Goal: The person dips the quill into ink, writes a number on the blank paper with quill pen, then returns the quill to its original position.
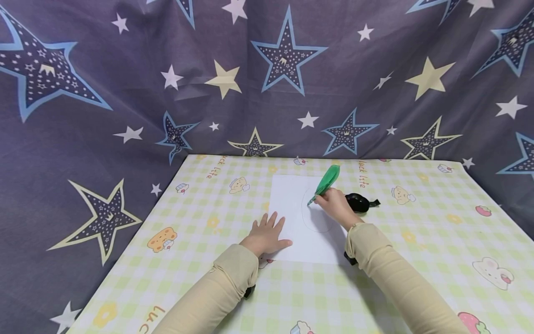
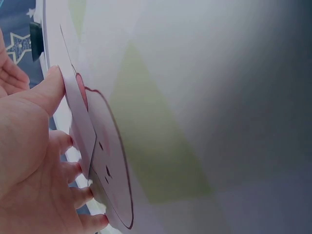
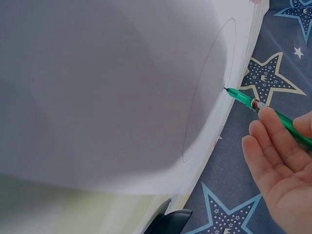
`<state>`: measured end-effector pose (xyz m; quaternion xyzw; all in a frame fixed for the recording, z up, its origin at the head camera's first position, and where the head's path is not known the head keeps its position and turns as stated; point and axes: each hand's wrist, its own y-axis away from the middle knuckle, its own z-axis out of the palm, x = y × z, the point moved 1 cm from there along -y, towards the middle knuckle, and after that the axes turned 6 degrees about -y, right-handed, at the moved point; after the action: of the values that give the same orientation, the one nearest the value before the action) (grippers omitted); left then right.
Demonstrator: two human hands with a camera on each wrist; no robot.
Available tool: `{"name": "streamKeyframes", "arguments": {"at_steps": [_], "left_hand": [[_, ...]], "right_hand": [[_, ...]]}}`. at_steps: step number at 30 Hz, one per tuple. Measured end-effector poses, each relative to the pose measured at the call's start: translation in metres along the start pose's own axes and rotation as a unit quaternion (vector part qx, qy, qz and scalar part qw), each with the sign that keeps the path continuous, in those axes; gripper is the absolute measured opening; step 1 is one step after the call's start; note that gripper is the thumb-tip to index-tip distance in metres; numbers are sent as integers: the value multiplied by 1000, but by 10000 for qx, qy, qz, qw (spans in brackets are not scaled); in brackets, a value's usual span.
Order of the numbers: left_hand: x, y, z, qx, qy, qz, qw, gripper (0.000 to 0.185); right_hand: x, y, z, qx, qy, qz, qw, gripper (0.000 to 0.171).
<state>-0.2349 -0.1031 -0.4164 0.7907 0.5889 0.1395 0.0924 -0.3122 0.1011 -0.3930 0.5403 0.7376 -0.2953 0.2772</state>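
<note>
A white sheet of paper (image 1: pixel 292 195) lies on the table and carries a thin, rounded pencil-like outline, also visible in the right wrist view. My right hand (image 1: pixel 335 206) pinches a green pen (image 3: pixel 239 97) with a leaf- or feather-shaped green top (image 1: pixel 328 178). Its tip touches the paper at the drawn line (image 3: pixel 195 97). My left hand (image 1: pixel 264 235) rests with fingers spread on the paper's lower left edge. In the left wrist view, the left thumb (image 2: pixel 51 90) and fingertips lie against the sheet and tablecloth.
A glossy black rounded object (image 1: pixel 358 203) with a small tab sits just right of the paper, partly behind my right hand. The green-checked tablecloth (image 1: pixel 438 287) has printed cartoons. A dark star-patterned curtain (image 1: pixel 267 106) hangs behind the table's far edge.
</note>
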Motion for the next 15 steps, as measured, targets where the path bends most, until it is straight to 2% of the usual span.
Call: {"name": "streamKeyframes", "arguments": {"at_steps": [15], "left_hand": [[1,2,-2,-27,56,7,10000,74]], "right_hand": [[-4,2,5,85,-1,-234,9997,17]]}}
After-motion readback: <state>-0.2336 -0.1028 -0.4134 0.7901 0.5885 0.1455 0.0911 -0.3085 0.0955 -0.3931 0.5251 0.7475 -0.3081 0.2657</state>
